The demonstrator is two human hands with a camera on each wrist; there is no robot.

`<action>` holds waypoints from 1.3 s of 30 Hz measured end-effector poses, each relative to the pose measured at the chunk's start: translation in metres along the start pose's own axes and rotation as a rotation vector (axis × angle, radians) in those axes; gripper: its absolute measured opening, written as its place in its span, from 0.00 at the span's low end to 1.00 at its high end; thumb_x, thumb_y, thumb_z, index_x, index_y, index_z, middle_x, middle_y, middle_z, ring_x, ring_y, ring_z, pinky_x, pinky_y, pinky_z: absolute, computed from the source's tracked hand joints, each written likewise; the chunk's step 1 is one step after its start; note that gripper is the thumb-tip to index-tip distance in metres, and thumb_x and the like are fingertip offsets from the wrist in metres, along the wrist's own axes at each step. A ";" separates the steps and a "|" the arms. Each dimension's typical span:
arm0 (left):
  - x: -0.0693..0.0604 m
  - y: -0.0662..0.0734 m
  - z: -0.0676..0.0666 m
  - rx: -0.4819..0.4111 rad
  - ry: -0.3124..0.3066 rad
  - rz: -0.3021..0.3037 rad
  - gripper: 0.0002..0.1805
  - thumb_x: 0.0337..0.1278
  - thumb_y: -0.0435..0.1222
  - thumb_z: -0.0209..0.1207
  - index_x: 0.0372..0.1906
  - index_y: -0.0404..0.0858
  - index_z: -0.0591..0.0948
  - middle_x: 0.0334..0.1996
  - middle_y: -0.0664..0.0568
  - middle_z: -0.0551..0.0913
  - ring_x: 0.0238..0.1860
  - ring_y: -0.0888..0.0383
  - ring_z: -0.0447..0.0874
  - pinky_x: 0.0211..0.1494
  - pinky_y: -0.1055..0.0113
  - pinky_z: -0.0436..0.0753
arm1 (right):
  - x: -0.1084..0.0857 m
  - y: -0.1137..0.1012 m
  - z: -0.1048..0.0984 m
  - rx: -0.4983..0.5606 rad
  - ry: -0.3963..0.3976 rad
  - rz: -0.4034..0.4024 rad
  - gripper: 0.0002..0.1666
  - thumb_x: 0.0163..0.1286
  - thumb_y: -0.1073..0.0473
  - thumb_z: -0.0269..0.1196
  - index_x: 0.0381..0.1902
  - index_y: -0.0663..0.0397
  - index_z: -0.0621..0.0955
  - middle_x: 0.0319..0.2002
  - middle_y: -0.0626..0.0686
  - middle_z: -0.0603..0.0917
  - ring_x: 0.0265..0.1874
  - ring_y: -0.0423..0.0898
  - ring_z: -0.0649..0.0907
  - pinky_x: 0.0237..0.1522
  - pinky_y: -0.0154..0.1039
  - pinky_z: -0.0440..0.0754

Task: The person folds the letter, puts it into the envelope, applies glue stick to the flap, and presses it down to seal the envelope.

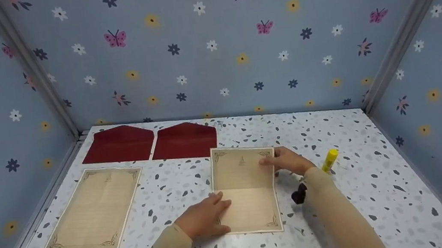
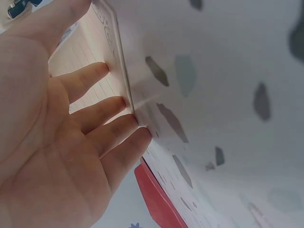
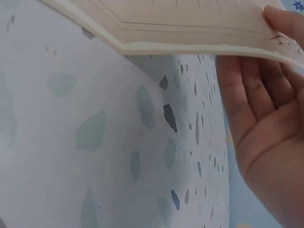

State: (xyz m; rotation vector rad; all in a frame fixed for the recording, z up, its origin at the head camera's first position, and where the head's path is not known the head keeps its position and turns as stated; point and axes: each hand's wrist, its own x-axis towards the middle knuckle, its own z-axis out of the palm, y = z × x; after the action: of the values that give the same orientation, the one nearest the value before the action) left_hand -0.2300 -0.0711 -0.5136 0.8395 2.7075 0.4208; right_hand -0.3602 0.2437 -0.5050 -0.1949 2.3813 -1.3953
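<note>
The right hand [image 1: 290,161] lightly pinches the creased sheet [image 1: 250,211] by its raised upper right edge; the left hand's [image 1: 200,217] extended fingers touch its lower left edge, over the speckled table [image 1: 170,191]. Gentle, even pressure should best avoid new creases.

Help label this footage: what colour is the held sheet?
The sheet is beige with a whitish border, clearest in the head view.

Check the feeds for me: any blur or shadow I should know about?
Head: held paper has a clear crease but faint print; left wrist: table fleck at upper right blurred; right wrist: pale flecks at left soft, shadow under the paper.
</note>
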 end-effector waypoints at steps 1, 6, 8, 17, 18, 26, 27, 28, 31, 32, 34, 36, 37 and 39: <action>0.000 0.000 0.000 -0.001 0.001 0.000 0.42 0.57 0.55 0.67 0.74 0.44 0.69 0.76 0.42 0.59 0.75 0.42 0.57 0.71 0.48 0.65 | -0.001 0.000 0.000 -0.017 -0.026 0.008 0.38 0.60 0.38 0.72 0.63 0.49 0.79 0.53 0.52 0.83 0.47 0.48 0.80 0.54 0.49 0.76; -0.001 -0.001 0.000 0.003 0.006 0.011 0.42 0.57 0.55 0.67 0.74 0.44 0.69 0.76 0.41 0.59 0.75 0.41 0.57 0.71 0.47 0.65 | -0.006 0.001 0.004 -0.046 -0.121 0.018 0.43 0.57 0.39 0.75 0.67 0.45 0.75 0.60 0.50 0.80 0.57 0.49 0.76 0.62 0.52 0.70; -0.001 -0.001 0.001 0.000 0.006 0.015 0.42 0.57 0.55 0.67 0.74 0.43 0.69 0.76 0.41 0.59 0.75 0.41 0.57 0.71 0.46 0.65 | -0.008 0.002 0.007 -0.062 -0.134 0.020 0.47 0.55 0.39 0.75 0.70 0.43 0.73 0.65 0.50 0.76 0.64 0.51 0.72 0.68 0.56 0.63; 0.000 -0.003 0.003 0.019 0.014 0.029 0.43 0.58 0.57 0.66 0.74 0.44 0.68 0.76 0.41 0.59 0.75 0.42 0.58 0.70 0.48 0.66 | -0.020 0.005 0.012 -0.169 -0.182 -0.042 0.39 0.59 0.47 0.74 0.67 0.44 0.76 0.62 0.49 0.80 0.63 0.50 0.75 0.70 0.58 0.62; 0.000 -0.004 0.003 0.024 0.017 0.033 0.43 0.58 0.57 0.66 0.74 0.44 0.68 0.76 0.41 0.59 0.74 0.42 0.59 0.70 0.48 0.67 | -0.021 0.005 0.012 -0.197 -0.192 -0.055 0.35 0.60 0.48 0.74 0.65 0.45 0.79 0.59 0.48 0.82 0.59 0.50 0.78 0.68 0.57 0.65; 0.001 -0.004 0.004 0.075 0.040 0.072 0.42 0.57 0.56 0.67 0.73 0.42 0.70 0.74 0.39 0.63 0.72 0.42 0.64 0.68 0.50 0.70 | -0.029 0.005 0.015 -0.425 -0.231 -0.135 0.13 0.65 0.58 0.70 0.47 0.41 0.88 0.50 0.44 0.86 0.51 0.47 0.82 0.60 0.52 0.76; 0.001 -0.004 0.004 0.077 0.042 0.077 0.42 0.57 0.56 0.67 0.73 0.42 0.70 0.74 0.39 0.63 0.71 0.42 0.64 0.68 0.50 0.71 | -0.030 0.004 0.015 -0.432 -0.242 -0.138 0.14 0.65 0.61 0.69 0.48 0.40 0.88 0.51 0.44 0.85 0.53 0.47 0.82 0.61 0.52 0.75; 0.001 -0.004 0.004 0.075 0.040 0.075 0.41 0.57 0.56 0.67 0.72 0.42 0.71 0.74 0.39 0.62 0.72 0.42 0.64 0.68 0.50 0.70 | -0.032 0.004 0.014 -0.437 -0.256 -0.136 0.17 0.65 0.64 0.69 0.49 0.40 0.88 0.53 0.44 0.85 0.55 0.47 0.81 0.62 0.52 0.74; 0.000 -0.004 0.003 0.054 0.032 0.065 0.41 0.57 0.55 0.67 0.72 0.43 0.71 0.74 0.39 0.62 0.71 0.42 0.65 0.68 0.51 0.70 | -0.034 -0.001 0.012 -0.475 -0.338 -0.204 0.27 0.63 0.77 0.63 0.50 0.41 0.88 0.50 0.42 0.86 0.53 0.46 0.82 0.60 0.51 0.76; 0.000 -0.003 0.002 0.044 0.028 0.059 0.41 0.58 0.55 0.67 0.72 0.42 0.71 0.74 0.39 0.63 0.70 0.42 0.66 0.68 0.51 0.70 | -0.035 -0.003 0.011 -0.487 -0.350 -0.201 0.31 0.61 0.80 0.61 0.51 0.40 0.87 0.50 0.42 0.85 0.53 0.46 0.82 0.60 0.51 0.76; -0.001 -0.003 0.001 0.031 0.028 0.039 0.39 0.57 0.55 0.67 0.71 0.41 0.73 0.72 0.39 0.66 0.68 0.42 0.69 0.68 0.51 0.71 | -0.038 -0.008 0.010 -0.509 -0.360 -0.171 0.36 0.59 0.82 0.58 0.52 0.38 0.87 0.50 0.41 0.85 0.53 0.46 0.82 0.61 0.52 0.75; -0.003 -0.002 0.001 -0.013 0.031 -0.001 0.40 0.55 0.54 0.69 0.69 0.39 0.74 0.68 0.40 0.70 0.64 0.43 0.74 0.66 0.51 0.72 | -0.039 -0.012 0.011 -0.526 -0.345 -0.124 0.38 0.58 0.82 0.55 0.52 0.36 0.88 0.50 0.41 0.85 0.54 0.45 0.82 0.62 0.52 0.74; -0.004 -0.001 0.002 -0.044 0.038 -0.024 0.40 0.54 0.54 0.70 0.69 0.39 0.75 0.66 0.40 0.72 0.61 0.45 0.76 0.65 0.52 0.74 | -0.040 -0.013 0.012 -0.536 -0.336 -0.097 0.38 0.58 0.81 0.54 0.51 0.34 0.88 0.51 0.40 0.85 0.54 0.45 0.81 0.62 0.52 0.74; -0.006 0.001 0.002 -0.106 0.051 -0.073 0.41 0.50 0.52 0.73 0.68 0.40 0.75 0.62 0.42 0.75 0.57 0.47 0.78 0.64 0.53 0.75 | -0.040 -0.015 0.014 -0.550 -0.323 -0.088 0.33 0.62 0.76 0.55 0.50 0.34 0.88 0.51 0.40 0.85 0.54 0.45 0.81 0.61 0.52 0.75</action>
State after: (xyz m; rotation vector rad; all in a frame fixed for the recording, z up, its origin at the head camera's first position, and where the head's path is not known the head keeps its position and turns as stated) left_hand -0.2243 -0.0738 -0.5142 0.7083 2.7251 0.5720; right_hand -0.3190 0.2363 -0.4883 -0.6226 2.4332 -0.6430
